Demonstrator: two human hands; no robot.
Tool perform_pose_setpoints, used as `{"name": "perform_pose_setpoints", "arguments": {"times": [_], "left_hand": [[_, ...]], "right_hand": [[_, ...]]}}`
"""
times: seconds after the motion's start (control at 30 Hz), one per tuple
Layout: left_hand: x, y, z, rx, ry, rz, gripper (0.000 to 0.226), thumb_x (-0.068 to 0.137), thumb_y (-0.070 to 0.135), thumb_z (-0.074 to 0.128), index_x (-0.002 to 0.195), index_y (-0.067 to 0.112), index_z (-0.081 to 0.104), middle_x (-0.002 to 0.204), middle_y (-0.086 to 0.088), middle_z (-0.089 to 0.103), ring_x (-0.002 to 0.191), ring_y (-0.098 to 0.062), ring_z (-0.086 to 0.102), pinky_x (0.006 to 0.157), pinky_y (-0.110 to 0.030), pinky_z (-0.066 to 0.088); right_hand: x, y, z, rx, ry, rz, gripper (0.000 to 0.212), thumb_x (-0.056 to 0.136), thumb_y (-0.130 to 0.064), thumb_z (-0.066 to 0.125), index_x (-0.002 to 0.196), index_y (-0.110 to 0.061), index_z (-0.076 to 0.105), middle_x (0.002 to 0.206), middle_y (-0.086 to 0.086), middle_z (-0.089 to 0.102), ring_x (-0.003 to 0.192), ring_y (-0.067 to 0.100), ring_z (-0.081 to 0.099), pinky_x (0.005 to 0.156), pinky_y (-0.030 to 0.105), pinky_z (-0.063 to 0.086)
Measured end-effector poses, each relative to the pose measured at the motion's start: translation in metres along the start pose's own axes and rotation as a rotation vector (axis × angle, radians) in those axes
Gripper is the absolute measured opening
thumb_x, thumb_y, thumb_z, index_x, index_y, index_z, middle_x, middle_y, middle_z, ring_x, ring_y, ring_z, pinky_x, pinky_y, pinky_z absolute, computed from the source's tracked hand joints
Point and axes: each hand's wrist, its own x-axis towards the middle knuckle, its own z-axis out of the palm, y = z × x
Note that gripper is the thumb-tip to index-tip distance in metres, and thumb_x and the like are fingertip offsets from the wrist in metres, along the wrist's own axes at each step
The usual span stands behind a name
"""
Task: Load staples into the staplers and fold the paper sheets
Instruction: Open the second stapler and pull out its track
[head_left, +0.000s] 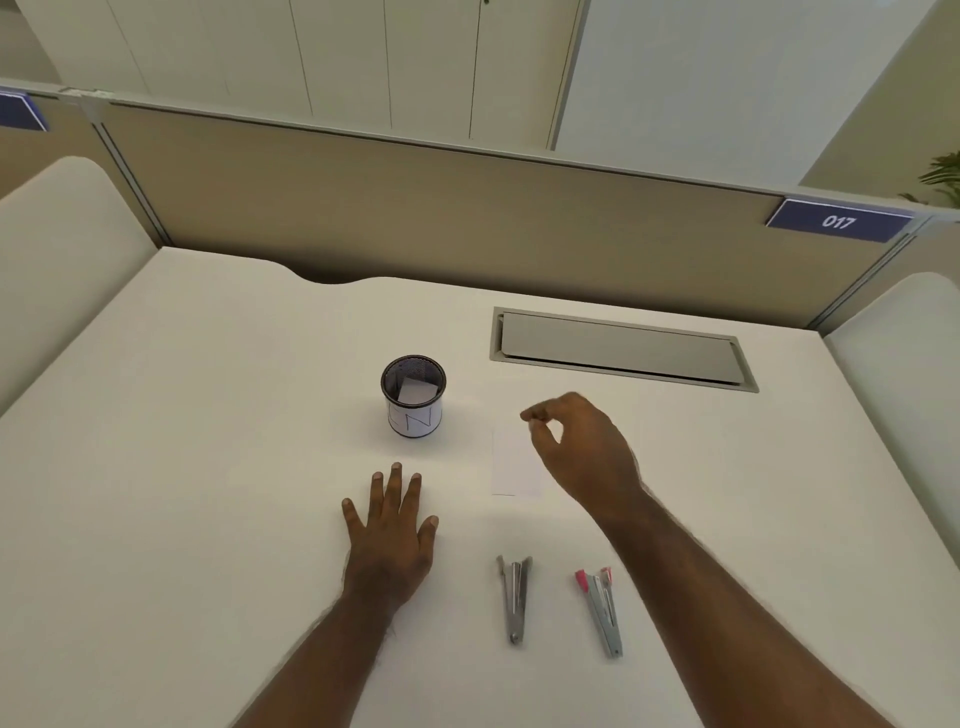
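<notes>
My left hand (392, 525) lies flat on the white desk (208, 467) with its fingers spread. My right hand (576, 447) hovers over a small white paper sheet (511, 467), thumb and forefinger pinched together with nothing visible between them. Two staplers lie near the front edge: a grey metal stapler (515, 597) and, right of it, a pink and grey stapler (600, 610) close to my right forearm. A black mesh cup (414, 400) with a paper label stands beyond my left hand and holds a folded white sheet.
A grey cable hatch (618, 348) is set into the desk at the back right. A beige partition (415, 208) with a "017" sign (837, 222) closes off the far side. White side panels stand on the left and right.
</notes>
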Motion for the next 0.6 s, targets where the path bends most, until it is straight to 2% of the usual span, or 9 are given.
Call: {"name": "perform_pose_setpoints", "arguments": {"times": [0.07,0.13,0.23,0.3,0.37,0.4,0.47,0.6], "left_hand": [[-0.008,0.008,0.003,-0.019,-0.027,-0.009,0.075,0.087,0.053,0.001,0.155,0.023,0.014,0.164,-0.002,-0.001,0.151,-0.024,-0.002,0.117,-0.059,0.003],[-0.019,0.019,0.009,-0.025,-0.052,-0.004,0.062,0.098,0.048,0.015,0.155,0.024,0.010,0.164,-0.001,-0.005,0.151,-0.022,-0.005,0.118,-0.058,0.001],[-0.037,0.036,0.017,-0.055,-0.072,0.010,0.059,0.102,0.042,0.027,0.155,0.026,0.007,0.164,0.001,-0.008,0.151,-0.019,-0.008,0.119,-0.056,-0.001],[-0.049,0.048,0.022,-0.053,-0.075,0.020,0.059,0.102,0.042,0.027,0.155,0.027,0.007,0.164,0.002,-0.008,0.151,-0.018,-0.008,0.119,-0.055,-0.002],[-0.061,0.058,0.028,-0.052,-0.070,0.030,0.059,0.101,0.043,0.028,0.155,0.027,0.008,0.164,0.003,-0.007,0.151,-0.018,-0.007,0.118,-0.054,-0.002],[-0.067,0.061,0.031,-0.042,-0.066,0.035,0.059,0.101,0.043,0.028,0.155,0.028,0.008,0.164,0.003,-0.008,0.151,-0.018,-0.007,0.118,-0.054,-0.002],[-0.077,0.065,0.038,-0.009,-0.055,0.048,0.060,0.101,0.043,0.026,0.155,0.029,0.006,0.163,0.004,-0.010,0.151,-0.018,-0.007,0.118,-0.054,-0.003],[-0.091,0.067,0.046,0.002,-0.070,0.046,0.061,0.100,0.043,0.026,0.155,0.029,0.003,0.163,0.004,-0.011,0.151,-0.018,-0.009,0.118,-0.053,-0.003]], "right_hand": [[-0.024,0.020,-0.005,0.027,0.032,0.054,0.016,0.090,-0.031,0.055,0.096,-0.040,0.067,0.104,-0.022,0.061,0.088,-0.003,0.059,0.074,0.022,0.046],[-0.051,0.041,-0.008,0.039,0.039,0.109,0.016,0.089,-0.030,0.057,0.096,-0.040,0.067,0.105,-0.022,0.060,0.074,-0.005,0.056,0.071,0.020,0.044],[-0.090,0.066,-0.005,0.019,0.029,0.171,0.017,0.090,-0.031,0.056,0.100,-0.042,0.064,0.108,-0.023,0.056,0.060,-0.008,0.053,0.065,0.007,0.034],[-0.114,0.078,-0.002,-0.004,0.025,0.196,0.019,0.090,-0.033,0.053,0.105,-0.045,0.060,0.111,-0.026,0.051,0.073,-0.009,0.059,0.064,0.006,0.037],[-0.134,0.089,0.004,-0.034,0.034,0.179,0.027,0.090,-0.035,0.054,0.116,-0.042,0.057,0.119,-0.024,0.049,0.102,0.000,0.059,0.073,0.021,0.050],[-0.144,0.094,0.008,-0.057,0.035,0.163,0.032,0.091,-0.036,0.054,0.123,-0.039,0.056,0.128,-0.021,0.049,0.115,0.006,0.055,0.083,0.028,0.051],[-0.164,0.102,0.015,-0.116,0.008,0.160,0.046,0.093,-0.044,0.051,0.138,-0.032,0.048,0.146,-0.013,0.041,0.135,0.011,0.040,0.102,0.033,0.040],[-0.191,0.116,0.030,-0.238,-0.147,0.184,0.066,0.095,-0.052,0.040,0.153,-0.031,0.019,0.163,-0.005,0.008,0.149,0.016,0.009,0.116,0.035,0.021]]}}
